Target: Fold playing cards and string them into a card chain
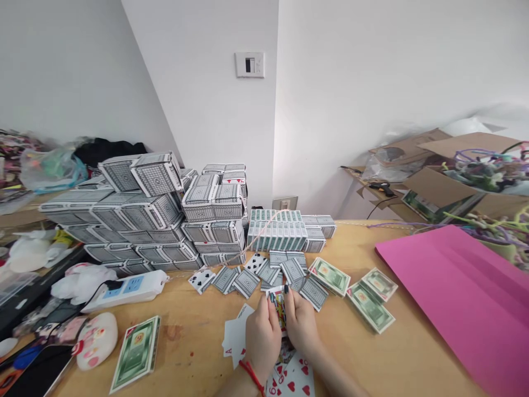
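My left hand (263, 330), with a red string at its wrist, and my right hand (302, 322) are closed on the sides of a face card (281, 313), held upright between them above the table. Whether more cards sit behind it cannot be seen. Under and beside my left hand lie face-up cards (236, 335), one of them a red ace. Below my wrists are heart cards (295, 380), partly covered by my forearms. Just beyond my fingers spread loose grey-backed cards (247, 283), mostly face down, with a few spades showing.
Stacked bundles of grey-backed cards (136, 212) rise at the back left, beside a row of green-edged packs (275, 231). Green card boxes (136, 350) lie left and right. A power strip (128, 289), a phone (43, 369) and a pink sheet (458, 298) flank the work area.
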Motion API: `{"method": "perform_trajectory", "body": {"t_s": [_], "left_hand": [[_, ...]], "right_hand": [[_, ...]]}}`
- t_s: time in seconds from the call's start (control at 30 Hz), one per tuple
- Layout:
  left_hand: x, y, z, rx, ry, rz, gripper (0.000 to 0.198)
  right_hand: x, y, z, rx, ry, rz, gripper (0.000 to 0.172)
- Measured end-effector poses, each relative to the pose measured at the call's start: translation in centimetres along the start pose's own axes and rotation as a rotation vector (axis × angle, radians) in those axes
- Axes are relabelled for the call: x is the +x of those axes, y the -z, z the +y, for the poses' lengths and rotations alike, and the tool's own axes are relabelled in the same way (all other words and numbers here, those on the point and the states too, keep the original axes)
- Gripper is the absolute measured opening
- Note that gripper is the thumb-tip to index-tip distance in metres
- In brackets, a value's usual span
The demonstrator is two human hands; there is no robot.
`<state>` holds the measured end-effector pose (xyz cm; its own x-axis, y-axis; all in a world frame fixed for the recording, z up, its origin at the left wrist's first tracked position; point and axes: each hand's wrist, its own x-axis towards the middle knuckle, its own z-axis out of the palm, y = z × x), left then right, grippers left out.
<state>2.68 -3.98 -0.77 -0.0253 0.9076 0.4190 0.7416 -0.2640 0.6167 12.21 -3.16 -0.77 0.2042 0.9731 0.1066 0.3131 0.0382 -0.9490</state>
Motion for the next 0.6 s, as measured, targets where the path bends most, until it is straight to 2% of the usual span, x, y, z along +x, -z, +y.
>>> {"method": "perform_trajectory", "body": {"t_s": [0.23, 0.43, 0.6], "left_hand": [[0.3, 0.4, 0.0, -0.104, 0.054, -0.01, 0.037], [1.4, 0.8, -1.2, -0.228, 0.119, -0.036, 0.036], [1.9, 1.0, -1.7, -0.325, 0.122, -0.129, 0.037]], "right_hand": [[-0.7, -0.6, 0.1, 0.094, -0.048, 0.057, 0.044], [-0.6, -0.5, -0.2, 0.248, -0.011, -0.118, 0.031], [0.1, 0.4, -1.0, 0.339, -0.016, -0.133, 0.027]]}}
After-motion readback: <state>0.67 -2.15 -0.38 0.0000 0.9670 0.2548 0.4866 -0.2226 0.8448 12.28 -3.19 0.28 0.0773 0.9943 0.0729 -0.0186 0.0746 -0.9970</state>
